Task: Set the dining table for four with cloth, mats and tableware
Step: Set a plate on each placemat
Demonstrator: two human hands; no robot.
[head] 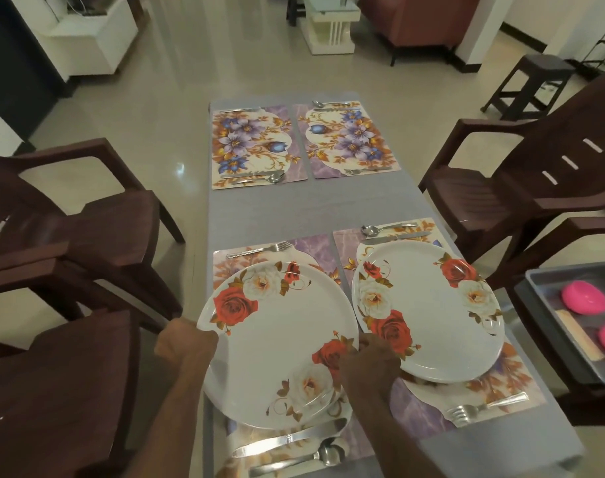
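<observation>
Both hands in a closed grip on rose plate (pixel 276 343), left hand (pixel 187 345) and right hand (pixel 368 365) at opposite rims

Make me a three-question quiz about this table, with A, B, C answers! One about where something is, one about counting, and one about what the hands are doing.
1. Where is the plate that nobody is holding?
A. on the near right mat
B. on a far mat
C. on a chair

2. How many mats have no plate yet?
A. none
B. two
C. four

3. What are the hands doing?
A. both hold one plate by its edges
B. both lie flat on the cloth
C. one picks up a fork

Answers:
1 A: the free plate rests on the near right mat.
2 B: the far left mat and far right mat carry only cutlery.
3 A: the left hand and right hand grip opposite edges of the held plate.
</observation>
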